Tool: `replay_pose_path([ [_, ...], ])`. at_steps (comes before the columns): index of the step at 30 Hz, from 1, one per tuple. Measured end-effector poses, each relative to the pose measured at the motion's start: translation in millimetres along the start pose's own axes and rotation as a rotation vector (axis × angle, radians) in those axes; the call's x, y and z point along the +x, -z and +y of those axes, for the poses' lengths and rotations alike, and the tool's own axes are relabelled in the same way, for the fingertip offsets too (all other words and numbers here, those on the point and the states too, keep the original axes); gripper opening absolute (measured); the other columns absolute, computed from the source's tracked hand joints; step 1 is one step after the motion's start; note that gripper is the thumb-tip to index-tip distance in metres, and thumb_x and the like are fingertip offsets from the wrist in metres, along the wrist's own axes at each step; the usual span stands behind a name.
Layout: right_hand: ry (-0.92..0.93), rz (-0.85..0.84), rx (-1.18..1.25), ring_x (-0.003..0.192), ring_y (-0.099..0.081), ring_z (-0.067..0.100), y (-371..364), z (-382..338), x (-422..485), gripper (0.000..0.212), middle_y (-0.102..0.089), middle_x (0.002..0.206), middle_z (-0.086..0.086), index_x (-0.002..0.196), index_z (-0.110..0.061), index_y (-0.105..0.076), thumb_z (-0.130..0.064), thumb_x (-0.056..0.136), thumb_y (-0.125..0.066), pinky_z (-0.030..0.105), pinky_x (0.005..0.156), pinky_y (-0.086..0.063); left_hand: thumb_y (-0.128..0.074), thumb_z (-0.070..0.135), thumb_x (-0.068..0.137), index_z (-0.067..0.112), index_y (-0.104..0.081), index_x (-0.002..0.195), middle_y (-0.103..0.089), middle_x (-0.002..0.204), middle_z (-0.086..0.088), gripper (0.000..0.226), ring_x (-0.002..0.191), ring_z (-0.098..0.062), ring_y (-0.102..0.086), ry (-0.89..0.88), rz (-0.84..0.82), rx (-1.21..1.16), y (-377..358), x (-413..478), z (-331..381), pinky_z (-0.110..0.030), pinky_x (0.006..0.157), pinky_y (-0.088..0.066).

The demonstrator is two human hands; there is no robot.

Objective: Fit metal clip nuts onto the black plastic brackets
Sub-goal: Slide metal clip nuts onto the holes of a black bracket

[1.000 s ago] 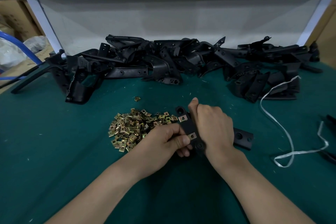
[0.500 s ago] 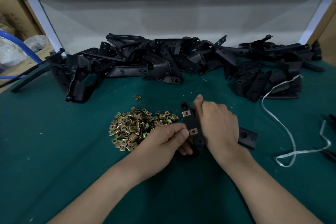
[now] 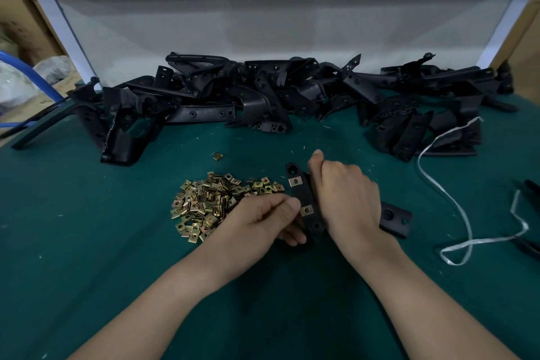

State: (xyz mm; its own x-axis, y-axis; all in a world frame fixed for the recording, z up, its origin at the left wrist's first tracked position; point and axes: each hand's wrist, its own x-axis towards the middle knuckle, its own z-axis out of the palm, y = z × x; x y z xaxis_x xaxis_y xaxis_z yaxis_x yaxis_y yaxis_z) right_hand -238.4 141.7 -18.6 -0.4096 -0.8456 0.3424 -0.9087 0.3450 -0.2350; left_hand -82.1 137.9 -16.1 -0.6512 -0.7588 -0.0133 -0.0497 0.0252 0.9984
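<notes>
Two clip nuts are already seated on the black plastic bracket [image 3: 301, 196] held between both hands: the far clip nut [image 3: 295, 182] lies just ahead of the left thumb, and the near clip nut [image 3: 306, 210] touches that thumb's tip. The left hand [image 3: 263, 221] pinches the bracket's near end, thumb on top and fingers curled beneath. The right hand [image 3: 346, 199] is wrapped round the bracket from the other side, knuckles up. This piece looks close to finished, though holes at both its ends are bare and I cannot tell whether they take nuts. Most of the job remains, judging by the heap of brackets [image 3: 263, 96] well beyond both hands. No tray or bin is in sight. The pile of loose clip nuts [image 3: 213, 202] lies straight on the green mat [image 3: 87, 242], touching the left knuckles, with a stray clip nut [image 3: 217, 156] further out. A white strap [image 3: 455, 199] trails to the right of the right hand
</notes>
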Motion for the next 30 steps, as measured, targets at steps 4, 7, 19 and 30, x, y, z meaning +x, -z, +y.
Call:
replay_pose_path([
  [4, 0.000, -0.018, -0.021, 0.053, -0.031, 0.023, 1, 0, 0, 0.042, -0.036, 0.062, -0.002, 0.083, -0.018, -0.046, -0.037, 0.108, -0.018, 0.035, 0.049, -0.016, -0.059, 0.022, 0.098, 0.009, -0.065, 0.079, -0.070, 0.068, -0.002, 0.023, 0.066, -0.009, -0.066, 0.008, 0.021, 0.148, -2, 1, 2, -0.018, 0.067, -0.051],
  [7, 0.005, -0.013, -0.014, 0.059, -0.036, 0.026, 1, -1, -1, 0.046, -0.047, 0.067, 0.002, 0.082, -0.016, -0.049, -0.037, 0.108, -0.018, 0.036, 0.054, -0.022, -0.062, 0.021, 0.097, 0.010, -0.064, 0.077, -0.070, 0.064, -0.001, 0.023, 0.064, -0.010, -0.066, 0.056, 0.033, 0.170, -2, 4, 3, -0.018, 0.064, -0.052],
  [19, -0.051, 0.066, 0.072, 0.055, -0.038, 0.026, -3, -3, -2, 0.053, -0.041, 0.058, -0.001, 0.064, -0.014, -0.039, -0.036, 0.108, -0.019, 0.035, 0.053, -0.023, -0.062, 0.020, 0.097, 0.008, -0.064, 0.074, -0.062, 0.059, 0.002, 0.026, 0.060, -0.011, -0.064, 0.092, 0.130, -0.001, -10, 5, 7, -0.022, 0.062, -0.056],
  [30, -0.040, 0.132, 0.069, 0.047, -0.037, 0.022, -3, -3, -3, 0.059, -0.037, 0.053, -0.006, 0.057, -0.017, -0.041, -0.040, 0.108, -0.021, 0.027, 0.044, -0.015, -0.060, 0.018, 0.098, 0.007, -0.063, 0.076, -0.062, 0.059, 0.005, 0.025, 0.058, -0.009, -0.062, 0.019, 0.198, 0.027, -17, 3, 6, -0.020, 0.060, -0.055],
])
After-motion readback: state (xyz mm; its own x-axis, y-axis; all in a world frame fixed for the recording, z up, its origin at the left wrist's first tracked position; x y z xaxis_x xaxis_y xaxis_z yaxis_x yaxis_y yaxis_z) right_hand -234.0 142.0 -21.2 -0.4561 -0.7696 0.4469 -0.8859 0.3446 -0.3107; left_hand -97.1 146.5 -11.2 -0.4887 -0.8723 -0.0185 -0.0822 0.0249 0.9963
